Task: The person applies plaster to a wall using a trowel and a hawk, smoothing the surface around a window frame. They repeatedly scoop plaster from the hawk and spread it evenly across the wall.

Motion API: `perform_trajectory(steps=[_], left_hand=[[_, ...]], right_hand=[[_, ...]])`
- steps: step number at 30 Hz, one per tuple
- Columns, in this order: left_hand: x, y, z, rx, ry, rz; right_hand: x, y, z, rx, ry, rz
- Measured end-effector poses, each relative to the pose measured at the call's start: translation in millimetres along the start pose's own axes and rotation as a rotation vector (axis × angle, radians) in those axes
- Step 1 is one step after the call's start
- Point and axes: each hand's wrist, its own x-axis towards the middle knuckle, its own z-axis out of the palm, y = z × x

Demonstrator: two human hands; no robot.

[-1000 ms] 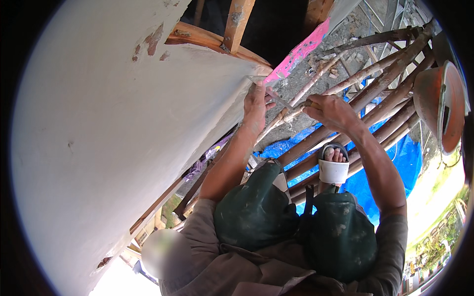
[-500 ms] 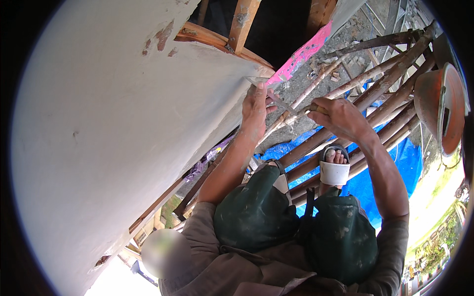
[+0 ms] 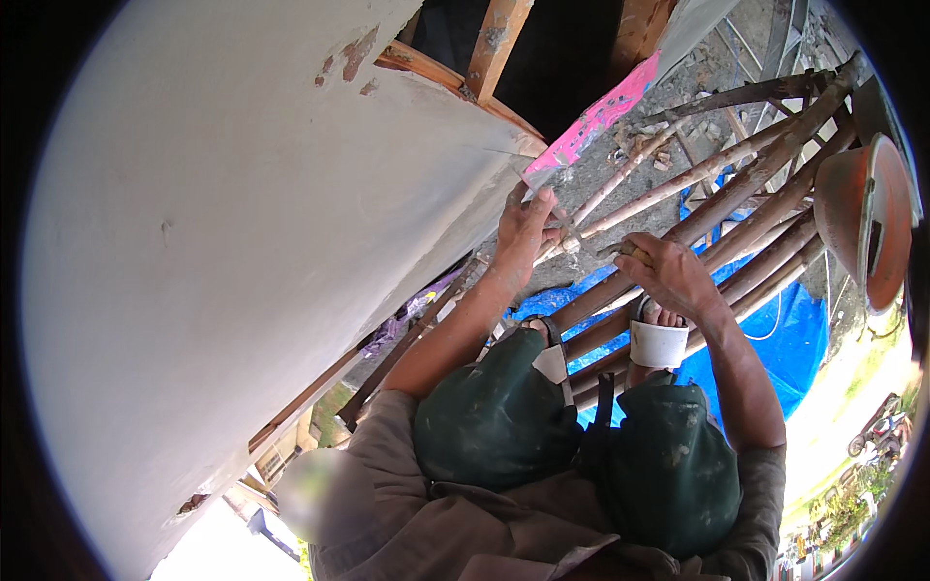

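The fingers of my left hand (image 3: 528, 230) are closed on a thin pale flat strip (image 3: 524, 177), just below the edge of a smooth grey plastered wall (image 3: 242, 223). My right hand (image 3: 668, 273) grips the light handle of a trowel-like tool (image 3: 632, 254). Its narrow blade points left toward my left hand, and its exact shape is hard to make out. A ragged pink strip (image 3: 603, 108) runs along the wall's edge just above my left hand.
Above lies a dark opening with wooden framing (image 3: 499, 44). Beneath my feet run several round scaffold poles (image 3: 756, 208), with a blue tarp (image 3: 765, 329) below. An orange-brown basin (image 3: 857, 223) stands at the right. Rubble covers the ground farther off.
My left hand has come down and slightly right, away from the wall's edge, with the thin strip. My right hand has lowered a little with the tool. The view has shifted slightly.
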Motion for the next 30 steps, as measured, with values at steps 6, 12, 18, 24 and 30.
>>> perform_trajectory(steps=[6, 12, 18, 24, 30], left_hand=[[5, -4, -14, 0.009, -0.053, -0.013], [14, 5, -13, -0.024, -0.04, -0.024], [14, 19, -14, -0.059, 0.004, -0.005], [12, 17, -15, -0.079, 0.002, -0.004], [9, 29, -15, -0.071, -0.013, 0.005]], right_hand=[[5, -4, 8, -0.021, 0.019, 0.031], [16, -8, 5, -0.105, 0.021, -0.007], [20, -28, -16, -0.227, 0.005, -0.194], [21, -18, -20, -0.413, 0.017, -0.36], [20, -36, -24, -0.177, -0.006, -0.102]])
